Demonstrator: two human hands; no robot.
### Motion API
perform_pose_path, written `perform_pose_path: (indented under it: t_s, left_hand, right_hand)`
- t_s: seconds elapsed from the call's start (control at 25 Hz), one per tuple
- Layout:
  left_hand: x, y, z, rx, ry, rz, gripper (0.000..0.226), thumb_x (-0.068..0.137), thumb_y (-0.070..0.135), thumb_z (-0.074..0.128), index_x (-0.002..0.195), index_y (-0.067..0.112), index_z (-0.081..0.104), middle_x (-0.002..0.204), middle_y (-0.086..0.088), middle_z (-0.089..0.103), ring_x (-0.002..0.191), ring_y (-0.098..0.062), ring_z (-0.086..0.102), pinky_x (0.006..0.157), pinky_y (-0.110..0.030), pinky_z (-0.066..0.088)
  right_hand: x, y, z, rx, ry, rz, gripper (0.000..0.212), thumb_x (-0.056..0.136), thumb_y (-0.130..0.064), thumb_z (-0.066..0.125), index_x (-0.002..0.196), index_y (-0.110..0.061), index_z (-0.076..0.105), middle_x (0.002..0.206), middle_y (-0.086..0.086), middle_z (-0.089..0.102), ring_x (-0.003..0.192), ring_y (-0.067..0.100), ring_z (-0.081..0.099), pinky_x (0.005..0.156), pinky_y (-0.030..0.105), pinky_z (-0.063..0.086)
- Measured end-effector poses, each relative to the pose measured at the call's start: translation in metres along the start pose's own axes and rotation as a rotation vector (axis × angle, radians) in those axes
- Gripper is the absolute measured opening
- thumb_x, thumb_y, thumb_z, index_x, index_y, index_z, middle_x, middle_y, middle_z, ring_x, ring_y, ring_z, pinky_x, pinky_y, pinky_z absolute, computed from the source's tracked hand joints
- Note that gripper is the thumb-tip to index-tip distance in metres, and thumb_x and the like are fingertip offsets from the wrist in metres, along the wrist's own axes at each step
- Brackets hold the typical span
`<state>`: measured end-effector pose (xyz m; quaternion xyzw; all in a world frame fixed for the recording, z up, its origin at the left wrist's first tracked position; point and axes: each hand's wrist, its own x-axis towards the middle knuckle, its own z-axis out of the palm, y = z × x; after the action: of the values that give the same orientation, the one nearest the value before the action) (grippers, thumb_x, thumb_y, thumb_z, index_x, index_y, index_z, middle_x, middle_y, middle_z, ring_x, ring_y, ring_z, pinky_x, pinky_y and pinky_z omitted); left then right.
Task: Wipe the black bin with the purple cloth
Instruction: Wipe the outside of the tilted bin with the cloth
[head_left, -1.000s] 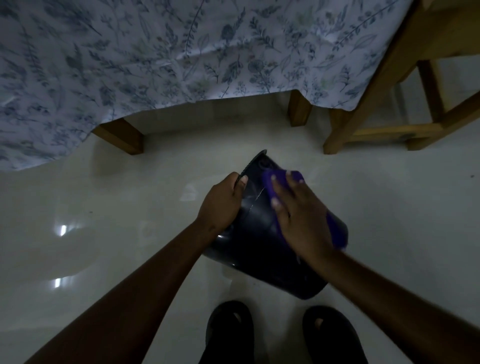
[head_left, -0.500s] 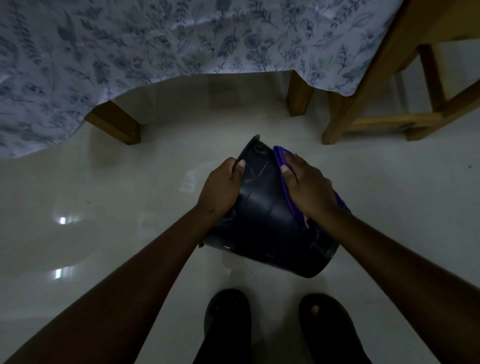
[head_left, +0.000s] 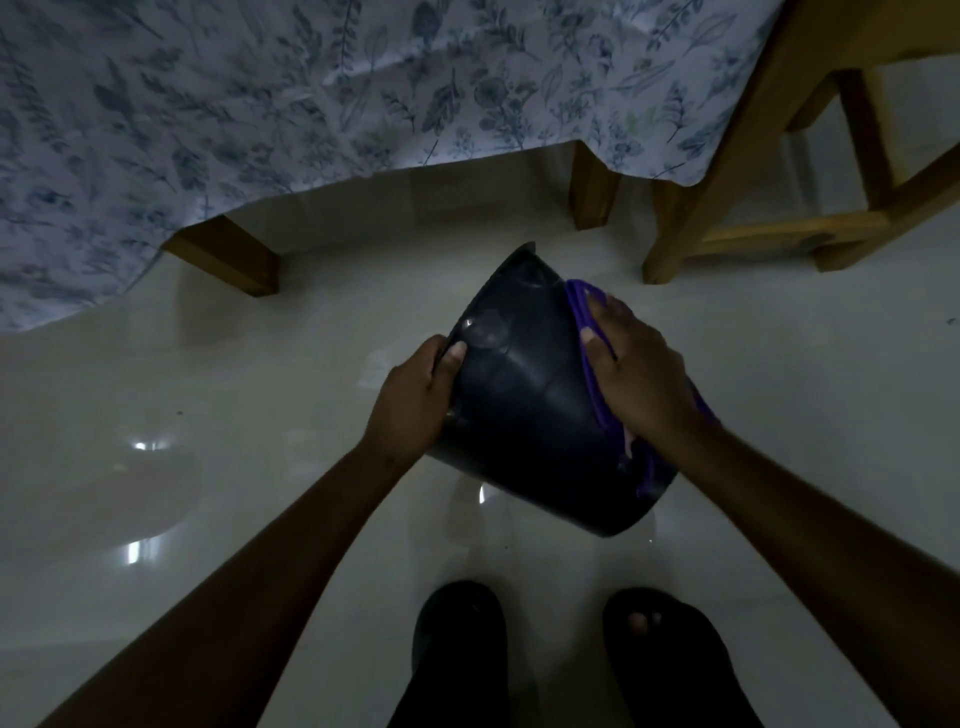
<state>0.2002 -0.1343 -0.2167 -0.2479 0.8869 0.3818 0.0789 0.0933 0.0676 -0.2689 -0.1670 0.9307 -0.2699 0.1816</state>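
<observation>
The black bin (head_left: 524, 395) is held tilted above the pale floor, its rim pointing away from me toward the table. My left hand (head_left: 413, 402) grips its left side near the rim, thumb on the outer wall. My right hand (head_left: 631, 371) presses the purple cloth (head_left: 589, 332) flat against the bin's right outer wall. Most of the cloth is hidden under the hand; a strip shows along the fingers and another piece near the bin's base. The inside of the bin is not visible.
A table with a floral cloth (head_left: 311, 93) hanging down and wooden legs (head_left: 228, 254) stands ahead. A wooden chair (head_left: 779, 171) is at the right. My two feet in dark sandals (head_left: 460, 639) stand on the glossy floor (head_left: 208, 415) below the bin.
My right hand with the cloth has slid from the bin's top face over to its right side. The bin has turned slightly and my left hand kept its grip.
</observation>
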Motion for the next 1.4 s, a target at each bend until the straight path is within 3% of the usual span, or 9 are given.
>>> perform_pose_path:
  t_s: [0.12, 0.24, 0.36, 0.52, 0.64, 0.76, 0.92, 1.16, 1.4]
  left_hand:
    - [0.032, 0.029, -0.005, 0.074, -0.055, -0.009, 0.038, 0.101, 0.039, 0.034, 0.088, 0.01, 0.054, 0.081, -0.005, 0.06, 0.07, -0.015, 0.054, 0.062, -0.025, 0.04]
    - [0.042, 0.037, -0.007, -0.025, -0.199, -0.109, 0.036, 0.101, 0.036, 0.036, 0.102, 0.007, 0.058, 0.093, -0.009, 0.063, 0.082, -0.021, 0.059, 0.073, -0.033, 0.046]
    - [0.032, 0.029, -0.001, -0.145, -0.157, -0.195, 0.031, 0.1, 0.032, 0.039, 0.103, 0.008, 0.058, 0.091, -0.006, 0.063, 0.08, -0.02, 0.058, 0.066, -0.029, 0.044]
    - [0.04, 0.027, 0.007, 0.007, -0.111, -0.134, 0.03, 0.099, 0.03, 0.042, 0.082, 0.008, 0.054, 0.074, -0.004, 0.056, 0.071, -0.021, 0.053, 0.058, -0.029, 0.039]
    - [0.04, 0.028, -0.002, -0.251, -0.184, -0.168, 0.029, 0.097, 0.033, 0.046, 0.09, 0.008, 0.058, 0.084, -0.009, 0.063, 0.078, -0.025, 0.061, 0.07, -0.033, 0.047]
    - [0.004, 0.016, -0.012, -0.279, -0.264, -0.097, 0.027, 0.097, 0.038, 0.046, 0.116, 0.02, 0.055, 0.102, 0.002, 0.066, 0.09, -0.012, 0.064, 0.073, -0.021, 0.05]
    - [-0.014, 0.001, -0.005, -0.038, -0.035, -0.002, 0.023, 0.1, 0.037, 0.04, 0.103, 0.017, 0.052, 0.092, 0.007, 0.059, 0.076, -0.002, 0.055, 0.062, -0.003, 0.04]
    - [0.042, 0.026, 0.001, -0.038, -0.123, 0.009, 0.026, 0.1, 0.033, 0.039, 0.1, 0.011, 0.054, 0.085, 0.002, 0.058, 0.073, -0.01, 0.054, 0.063, -0.023, 0.04]
    - [0.038, 0.023, 0.009, -0.049, -0.02, -0.016, 0.021, 0.1, 0.032, 0.04, 0.094, 0.016, 0.052, 0.088, 0.002, 0.057, 0.078, -0.014, 0.053, 0.063, -0.023, 0.037]
  right_hand:
    - [-0.066, -0.015, 0.027, -0.144, 0.071, -0.163, 0.052, 0.101, -0.041, 0.025, 0.151, -0.029, 0.021, 0.159, 0.005, 0.024, 0.143, 0.031, 0.028, 0.108, 0.05, 0.032]
    - [-0.06, -0.011, 0.027, -0.108, 0.032, -0.143, 0.052, 0.101, -0.043, 0.025, 0.151, -0.03, 0.023, 0.158, 0.002, 0.027, 0.141, 0.027, 0.032, 0.107, 0.049, 0.034]
    - [-0.013, -0.004, 0.014, -0.05, -0.086, -0.024, 0.052, 0.1, -0.046, 0.023, 0.148, -0.029, 0.031, 0.155, 0.0, 0.034, 0.135, 0.027, 0.042, 0.105, 0.047, 0.036]
    - [-0.089, -0.026, 0.038, -0.196, -0.031, -0.176, 0.055, 0.098, -0.049, 0.019, 0.15, -0.034, 0.022, 0.16, 0.0, 0.021, 0.146, 0.03, 0.021, 0.109, 0.051, 0.028]
    - [-0.089, -0.024, 0.033, -0.239, -0.002, -0.243, 0.053, 0.099, -0.05, 0.025, 0.149, -0.035, 0.024, 0.16, 0.0, 0.023, 0.145, 0.03, 0.024, 0.107, 0.052, 0.031]
    - [-0.031, -0.012, 0.022, -0.225, 0.047, -0.185, 0.051, 0.1, -0.044, 0.029, 0.149, -0.027, 0.027, 0.156, 0.004, 0.033, 0.138, 0.029, 0.038, 0.106, 0.049, 0.039]
    - [-0.031, -0.007, 0.025, -0.196, 0.028, -0.14, 0.053, 0.1, -0.043, 0.027, 0.15, -0.026, 0.024, 0.157, 0.006, 0.03, 0.139, 0.031, 0.036, 0.107, 0.049, 0.037]
    - [-0.1, -0.016, 0.043, -0.351, 0.038, -0.382, 0.059, 0.095, -0.053, 0.033, 0.15, -0.037, 0.02, 0.162, 0.002, 0.015, 0.148, 0.033, 0.012, 0.112, 0.055, 0.02]
    - [-0.007, -0.015, 0.008, -0.145, -0.011, -0.012, 0.064, 0.094, -0.06, 0.027, 0.151, -0.029, 0.02, 0.158, 0.005, 0.026, 0.14, 0.032, 0.032, 0.108, 0.052, 0.033]
